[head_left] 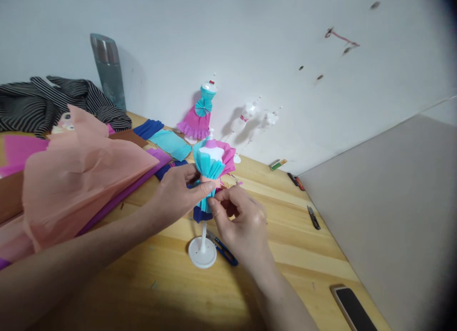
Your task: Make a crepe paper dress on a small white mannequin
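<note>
Both sides of the mannequin [213, 153] are taken up by the left hand [178, 190] and right hand [244, 219]. Between the forearms, bare desk [171, 278] leaves room up to the base [202, 259]; snips [227, 255] lie just to its right. Paper [82, 183] fills the left, the far mannequin [196, 120] stands behind, and a wide lane opens between right hand and knife [313, 217].

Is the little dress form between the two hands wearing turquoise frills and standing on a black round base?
Not quite: the head view shows a white round base. The dress form between left hand and right hand does wear turquoise frills.
</note>
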`<action>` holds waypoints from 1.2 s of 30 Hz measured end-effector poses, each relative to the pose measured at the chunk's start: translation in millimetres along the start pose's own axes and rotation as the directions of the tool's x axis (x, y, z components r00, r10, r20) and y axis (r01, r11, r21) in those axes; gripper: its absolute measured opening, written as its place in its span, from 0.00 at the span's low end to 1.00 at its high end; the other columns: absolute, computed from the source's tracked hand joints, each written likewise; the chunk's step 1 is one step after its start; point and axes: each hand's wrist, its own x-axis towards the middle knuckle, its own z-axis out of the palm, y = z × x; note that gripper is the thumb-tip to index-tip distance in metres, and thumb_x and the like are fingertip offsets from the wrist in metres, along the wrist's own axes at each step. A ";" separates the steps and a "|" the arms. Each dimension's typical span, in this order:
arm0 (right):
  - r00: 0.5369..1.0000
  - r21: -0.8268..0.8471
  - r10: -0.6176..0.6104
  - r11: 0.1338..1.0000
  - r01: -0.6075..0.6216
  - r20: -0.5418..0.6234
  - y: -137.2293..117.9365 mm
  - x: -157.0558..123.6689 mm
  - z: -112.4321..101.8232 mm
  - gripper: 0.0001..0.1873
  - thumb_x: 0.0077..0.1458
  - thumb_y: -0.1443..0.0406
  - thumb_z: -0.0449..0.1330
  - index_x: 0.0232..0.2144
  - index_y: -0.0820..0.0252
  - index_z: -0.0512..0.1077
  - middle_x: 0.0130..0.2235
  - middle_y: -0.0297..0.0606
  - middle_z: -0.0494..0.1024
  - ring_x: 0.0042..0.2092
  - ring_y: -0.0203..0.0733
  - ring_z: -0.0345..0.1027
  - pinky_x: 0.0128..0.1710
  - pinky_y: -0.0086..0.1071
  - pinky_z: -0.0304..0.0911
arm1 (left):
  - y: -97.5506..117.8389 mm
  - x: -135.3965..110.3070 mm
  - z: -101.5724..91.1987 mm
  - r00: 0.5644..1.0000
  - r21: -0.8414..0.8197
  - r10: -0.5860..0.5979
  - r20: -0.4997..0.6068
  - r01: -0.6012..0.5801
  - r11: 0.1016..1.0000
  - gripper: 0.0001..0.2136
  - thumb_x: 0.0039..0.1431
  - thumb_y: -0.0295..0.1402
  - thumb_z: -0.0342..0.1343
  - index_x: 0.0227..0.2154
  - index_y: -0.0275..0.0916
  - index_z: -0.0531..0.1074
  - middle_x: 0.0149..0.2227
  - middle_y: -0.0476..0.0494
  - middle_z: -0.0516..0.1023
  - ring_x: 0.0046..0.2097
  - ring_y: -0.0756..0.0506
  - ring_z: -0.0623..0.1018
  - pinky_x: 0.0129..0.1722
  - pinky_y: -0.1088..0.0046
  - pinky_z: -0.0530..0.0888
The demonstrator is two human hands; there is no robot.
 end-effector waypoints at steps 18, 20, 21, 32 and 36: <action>0.983 -0.256 -0.181 0.949 0.182 0.028 -2.0 -8.2 4.0 0.10 0.58 0.71 0.55 0.25 0.59 0.67 0.24 0.37 0.69 0.27 0.39 0.64 0.28 0.32 0.59 | -3.3 3.0 -3.1 0.998 0.011 0.025 -0.065 -0.024 1.000 0.09 0.52 0.37 0.56 0.26 0.36 0.72 0.26 0.49 0.76 0.31 0.47 0.74 0.31 0.74 0.71; 0.983 -0.251 -0.183 0.950 0.184 0.026 -1.4 -9.2 5.3 0.10 0.57 0.71 0.55 0.24 0.59 0.67 0.23 0.36 0.69 0.27 0.39 0.63 0.27 0.32 0.59 | -2.2 4.1 -4.9 0.997 -0.005 0.009 -0.078 -0.009 1.000 0.09 0.52 0.38 0.56 0.27 0.36 0.72 0.26 0.49 0.76 0.32 0.47 0.74 0.32 0.73 0.71; 0.983 -0.249 -0.180 0.952 0.180 0.023 -1.0 -9.6 6.2 0.10 0.57 0.70 0.55 0.24 0.59 0.67 0.23 0.35 0.69 0.26 0.39 0.63 0.26 0.32 0.59 | -1.3 4.5 -5.7 0.997 -0.015 -0.002 -0.081 0.000 1.000 0.09 0.52 0.38 0.56 0.27 0.36 0.72 0.27 0.49 0.77 0.32 0.47 0.75 0.33 0.73 0.71; 0.941 -0.260 -0.063 0.953 0.156 0.334 -2.2 -5.1 -9.3 0.10 0.56 0.68 0.57 0.24 0.61 0.69 0.26 0.38 0.73 0.26 0.38 0.64 0.26 0.32 0.54 | 1.9 6.6 -8.3 1.000 0.082 -0.004 -0.026 0.006 0.997 0.12 0.44 0.35 0.62 0.33 0.35 0.75 0.34 0.43 0.81 0.37 0.42 0.78 0.34 0.69 0.74; 0.663 -0.344 0.180 0.931 0.124 0.726 0.8 -3.4 -28.7 0.13 0.55 0.65 0.60 0.20 0.61 0.70 0.24 0.35 0.73 0.23 0.34 0.61 0.23 0.32 0.44 | -2.8 10.3 -11.3 1.000 -0.004 -0.004 0.013 0.004 1.000 0.10 0.45 0.34 0.61 0.31 0.35 0.74 0.30 0.46 0.80 0.34 0.44 0.78 0.31 0.71 0.74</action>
